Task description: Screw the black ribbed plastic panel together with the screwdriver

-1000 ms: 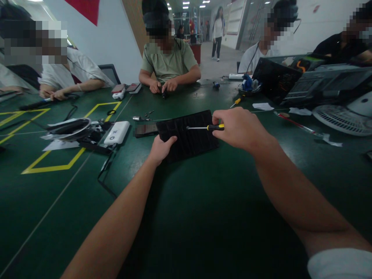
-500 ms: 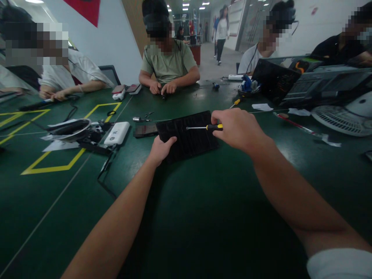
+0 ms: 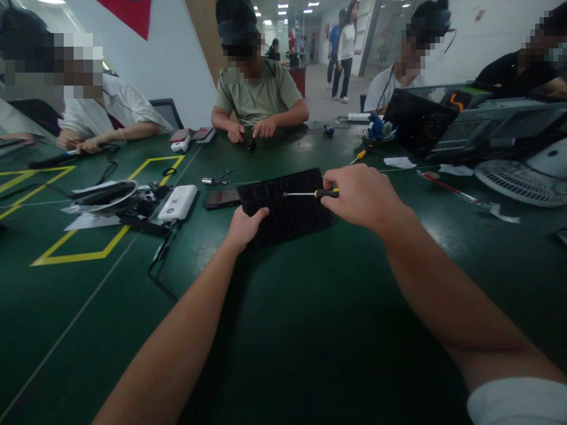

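Changed in the head view chiefly by walkers (image 3: pixel 347 42) nearing, showing black panel (image 3: pixel 292 215) tilted over green table (image 3: pixel 310 307), clamped at left edge by left hand (image 3: pixel 247 226), apparently braced for screwdriver (image 3: pixel 318 193) pinched in closed fingers of right hand (image 3: pixel 361 196).

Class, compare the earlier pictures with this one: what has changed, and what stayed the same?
In the background, the walker in white has come nearer and rightward; a walker in blue now shows behind. The left hand still holds the black panel; the right hand, the screwdriver.
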Motion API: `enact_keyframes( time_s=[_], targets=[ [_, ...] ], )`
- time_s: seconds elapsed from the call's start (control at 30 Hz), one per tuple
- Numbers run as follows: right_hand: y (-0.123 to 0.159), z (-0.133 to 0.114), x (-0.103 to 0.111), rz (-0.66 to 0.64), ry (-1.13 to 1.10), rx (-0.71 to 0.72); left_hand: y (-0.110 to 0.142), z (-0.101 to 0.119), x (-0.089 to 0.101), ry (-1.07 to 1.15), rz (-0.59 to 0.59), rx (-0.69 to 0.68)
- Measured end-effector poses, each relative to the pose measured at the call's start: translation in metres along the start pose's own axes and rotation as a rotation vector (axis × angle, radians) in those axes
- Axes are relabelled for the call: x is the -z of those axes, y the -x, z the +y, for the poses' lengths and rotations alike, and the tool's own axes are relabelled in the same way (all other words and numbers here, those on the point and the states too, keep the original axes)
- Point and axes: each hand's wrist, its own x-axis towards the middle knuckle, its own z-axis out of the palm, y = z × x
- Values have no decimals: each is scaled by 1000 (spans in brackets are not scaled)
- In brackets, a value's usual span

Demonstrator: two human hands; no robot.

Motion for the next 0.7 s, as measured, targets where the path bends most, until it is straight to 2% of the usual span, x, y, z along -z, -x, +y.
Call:
enact_keyframes(
  time_s=[0.47, 0.7],
  targets=[
    [-2, 1, 3, -150, 34, -59, -1, -2, 0, 0, 6, 4],
    [-3, 8, -1, -136, 22, -51, 0, 0, 0, 14, 2, 10]
  ],
)
